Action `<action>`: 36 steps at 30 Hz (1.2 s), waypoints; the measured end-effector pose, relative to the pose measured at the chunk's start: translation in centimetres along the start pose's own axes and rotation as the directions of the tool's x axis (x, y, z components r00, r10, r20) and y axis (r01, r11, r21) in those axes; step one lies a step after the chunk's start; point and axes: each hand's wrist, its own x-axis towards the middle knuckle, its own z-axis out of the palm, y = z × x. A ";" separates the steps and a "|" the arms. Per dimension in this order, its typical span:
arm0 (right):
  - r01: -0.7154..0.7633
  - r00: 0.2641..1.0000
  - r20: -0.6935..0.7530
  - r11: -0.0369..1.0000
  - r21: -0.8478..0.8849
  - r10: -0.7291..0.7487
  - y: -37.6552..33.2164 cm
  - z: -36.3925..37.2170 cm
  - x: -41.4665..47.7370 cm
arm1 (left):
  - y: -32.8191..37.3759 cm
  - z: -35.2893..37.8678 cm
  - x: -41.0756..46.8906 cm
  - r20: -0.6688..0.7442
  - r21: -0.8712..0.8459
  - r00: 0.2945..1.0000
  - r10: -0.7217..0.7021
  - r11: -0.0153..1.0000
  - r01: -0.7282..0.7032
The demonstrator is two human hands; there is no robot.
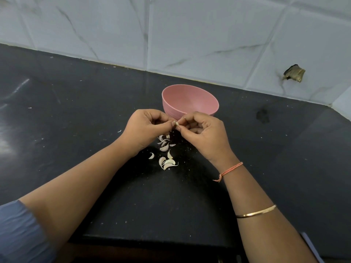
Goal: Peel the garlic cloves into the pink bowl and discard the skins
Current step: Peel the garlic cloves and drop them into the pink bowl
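Both forearms reach over the black counter; the left hand and right hand pinch one small garlic clove between closed fingertips, just before the pink bowl, seemingly empty. Loose cloves and skins lie scattered beneath the hands.

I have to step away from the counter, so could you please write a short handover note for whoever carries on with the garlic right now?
Left hand and right hand: both pinch one small pale garlic clove between the fingertips, held above the counter just in front of the bowl, mid-peel.
Round pink plastic bowl: upright on the dark speckled stone counter; the visible inside looks empty.
Loose pile of whitish garlic cloves and skins: on the counter below the hands; peeled or unpeeled is hard to tell.
Done: apparently nothing in the bowl yet.
Left: finish this clove, drop it in, peel the rest, discard skins.
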 end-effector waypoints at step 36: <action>-0.047 0.999 -0.021 0.994 0.095 0.049 0.3 0.0 0.3 | 0.1 0.1 -0.1 0.051 0.119 0.997 0.060 0.991 -0.066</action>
